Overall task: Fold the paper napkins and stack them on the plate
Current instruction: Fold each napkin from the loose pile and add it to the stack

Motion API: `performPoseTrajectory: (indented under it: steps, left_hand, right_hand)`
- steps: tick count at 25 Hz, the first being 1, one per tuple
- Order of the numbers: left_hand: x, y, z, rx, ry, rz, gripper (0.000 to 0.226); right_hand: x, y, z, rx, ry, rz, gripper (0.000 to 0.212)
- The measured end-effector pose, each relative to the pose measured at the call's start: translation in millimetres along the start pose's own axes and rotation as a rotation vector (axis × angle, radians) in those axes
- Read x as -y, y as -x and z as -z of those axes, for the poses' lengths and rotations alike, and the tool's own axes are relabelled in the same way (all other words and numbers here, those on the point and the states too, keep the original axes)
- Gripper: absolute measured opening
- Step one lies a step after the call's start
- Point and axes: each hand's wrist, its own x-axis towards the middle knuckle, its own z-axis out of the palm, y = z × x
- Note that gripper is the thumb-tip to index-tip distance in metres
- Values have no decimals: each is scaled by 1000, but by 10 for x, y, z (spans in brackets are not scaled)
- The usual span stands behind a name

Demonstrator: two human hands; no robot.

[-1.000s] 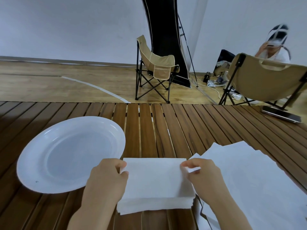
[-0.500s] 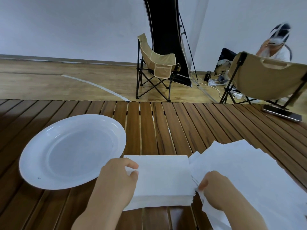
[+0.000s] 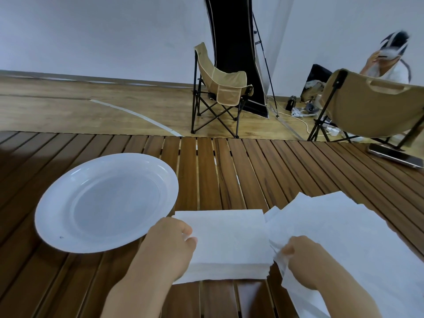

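Beside the left hand (image 3: 169, 251) pinching the folded napkins (image 3: 229, 239), the right hand (image 3: 305, 260) has let go and now grips the loose sheets (image 3: 344, 230); the plate (image 3: 57, 203) awaits.

White walls, wood floor (image 3: 68, 111), two tan folding chairs (image 3: 221, 88), slatted table (image 3: 229, 168).

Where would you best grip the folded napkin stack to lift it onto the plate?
Probably at its two short ends, from left and right: the folded napkin stack lies flat, its ends free. The left hand holds one end already; the plate sits left.
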Motion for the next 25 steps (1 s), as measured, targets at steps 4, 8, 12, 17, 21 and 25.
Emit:
performPoseTrajectory:
  steps: [4,8,12,17,21,25]
  left_hand:
    - [-8,-1,11,-5,-10,-18,30]
    - [-4,-1,15,-38,55,6,29]
    - [-38,5,51,-74,97,0,34]
    - [-189,-20,165,-40,471,-125,95]
    - [-323,17,239,80,794,-206,96]
    - [-301,4,245,-35,701,-281,40]
  right_hand:
    - [38,95,1,-85,49,70,32]
    - [132,141,228,-602,-318,-26,20]
    - [301,386,538,-871,-829,321,33]
    - [401,483,649,-396,-1570,517,35]
    - [372,465,646,-204,-1619,435,35]
    - [332,451,637,-165,-1605,402,34]
